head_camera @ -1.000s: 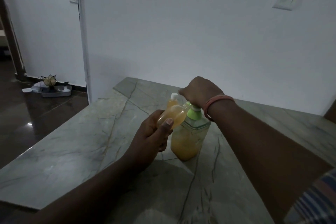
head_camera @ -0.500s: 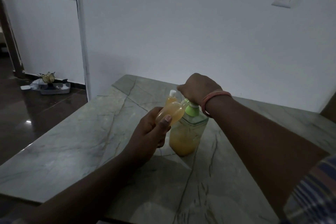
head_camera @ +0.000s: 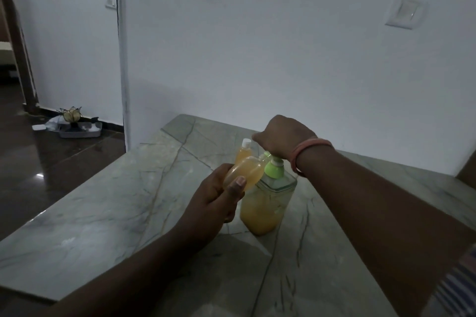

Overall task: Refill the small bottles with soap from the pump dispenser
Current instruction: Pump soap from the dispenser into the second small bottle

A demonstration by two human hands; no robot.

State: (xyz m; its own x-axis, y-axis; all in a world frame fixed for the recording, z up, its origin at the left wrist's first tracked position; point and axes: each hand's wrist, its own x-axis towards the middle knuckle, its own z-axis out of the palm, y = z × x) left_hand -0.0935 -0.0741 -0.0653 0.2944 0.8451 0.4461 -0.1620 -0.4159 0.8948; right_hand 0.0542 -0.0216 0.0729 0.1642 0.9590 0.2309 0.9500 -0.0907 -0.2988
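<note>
A grey tray [head_camera: 79, 131] with a round ornament [head_camera: 70, 114] sits on the dark floor [head_camera: 51, 162], far left of the grip. A switch plate [head_camera: 405, 13] hangs high above-right.

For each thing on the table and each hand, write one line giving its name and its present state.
Pump dispenser: upright on the marble table, part full of orange soap.
Held small bottle: tilted, neck at the green pump nozzle, orange soap inside.
Capped small bottle: upright behind, white cap on.
Left hand: closed around the held small bottle.
Right hand: on top of the pump head.
</note>
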